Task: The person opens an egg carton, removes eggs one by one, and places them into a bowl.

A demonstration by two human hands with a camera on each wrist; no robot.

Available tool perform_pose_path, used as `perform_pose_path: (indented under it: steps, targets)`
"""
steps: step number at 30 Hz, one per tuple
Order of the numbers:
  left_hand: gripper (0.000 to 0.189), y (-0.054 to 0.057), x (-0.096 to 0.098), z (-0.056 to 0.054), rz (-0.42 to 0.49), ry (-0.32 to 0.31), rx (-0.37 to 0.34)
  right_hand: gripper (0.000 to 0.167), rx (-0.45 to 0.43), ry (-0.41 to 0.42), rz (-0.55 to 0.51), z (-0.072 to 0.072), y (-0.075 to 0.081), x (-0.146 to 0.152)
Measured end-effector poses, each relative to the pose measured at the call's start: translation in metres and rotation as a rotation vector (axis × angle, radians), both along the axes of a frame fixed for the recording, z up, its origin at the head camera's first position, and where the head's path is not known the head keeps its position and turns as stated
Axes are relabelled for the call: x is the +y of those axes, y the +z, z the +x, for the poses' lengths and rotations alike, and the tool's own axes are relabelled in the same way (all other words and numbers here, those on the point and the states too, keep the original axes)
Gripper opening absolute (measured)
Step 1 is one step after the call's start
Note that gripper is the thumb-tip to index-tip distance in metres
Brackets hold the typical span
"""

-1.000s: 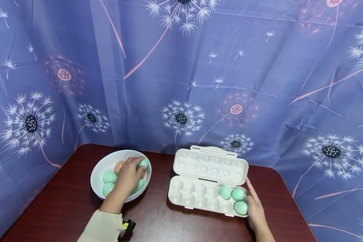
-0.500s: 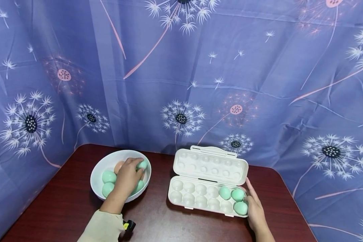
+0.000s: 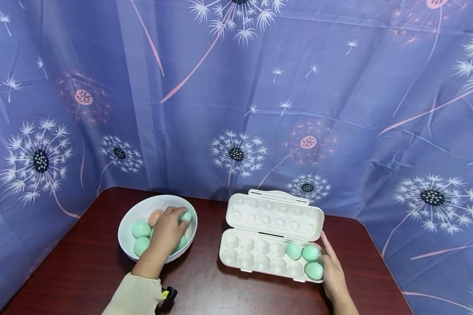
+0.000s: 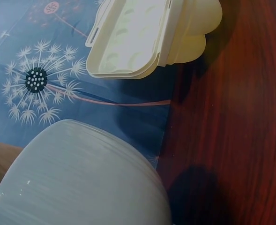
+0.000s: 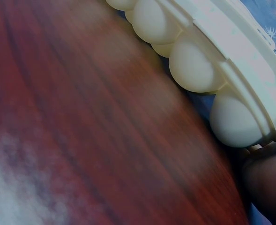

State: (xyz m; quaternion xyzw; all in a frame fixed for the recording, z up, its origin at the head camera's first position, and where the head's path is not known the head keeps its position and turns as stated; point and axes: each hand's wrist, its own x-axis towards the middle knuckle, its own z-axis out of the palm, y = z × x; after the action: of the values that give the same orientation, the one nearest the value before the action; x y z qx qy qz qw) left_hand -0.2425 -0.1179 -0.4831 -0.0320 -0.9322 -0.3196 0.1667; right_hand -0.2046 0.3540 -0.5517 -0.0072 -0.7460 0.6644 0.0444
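Observation:
A white bowl (image 3: 127, 225) on the left holds several pale green eggs and a brown egg (image 3: 155, 217). Reaching into it, my left hand (image 3: 167, 232) pinches a green egg (image 3: 185, 216) near the far right inner wall; the palm hides part of the other eggs. My right hand (image 3: 333, 273) grips the right end of a white egg carton (image 3: 256, 259), its thumb by the nearest egg. The carton's lid (image 3: 274, 215) is raised, and three green eggs (image 3: 309, 253) sit in cups at its right end. The left wrist view shows mostly the bowl's outer wall (image 4: 81, 183).
The bowl and carton stand apart on a dark red-brown wooden table (image 3: 205, 284). Just behind them hangs a blue curtain (image 3: 189, 153) printed with dandelions, reaching down to the table's back edge. A small black device (image 3: 168, 294) is on the left wrist.
Green eggs at the left of the bowl have shifted slightly. My left hand has stayed almost in place with its egg; the right hand and the carton have not moved.

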Motion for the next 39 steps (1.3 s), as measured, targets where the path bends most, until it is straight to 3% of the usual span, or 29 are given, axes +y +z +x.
perform_pose_path:
  steps: [16,26,39]
  targets:
    - [0.036,-0.0028,0.0007,0.0009,-0.124,-0.003,0.02,0.073,-0.052,-0.027,0.007,-0.0001,0.0006,-0.0011]
    - [0.034,-0.0033,0.0012,0.001,-0.17,-0.02,-0.023,0.074,-0.03,-0.01,-0.01,-0.0006,0.0001,0.0001]
    - [0.033,-0.0002,0.0014,0.0016,-0.15,-0.019,-0.034,0.072,-0.052,-0.017,0.015,-0.0015,0.0021,-0.0012]
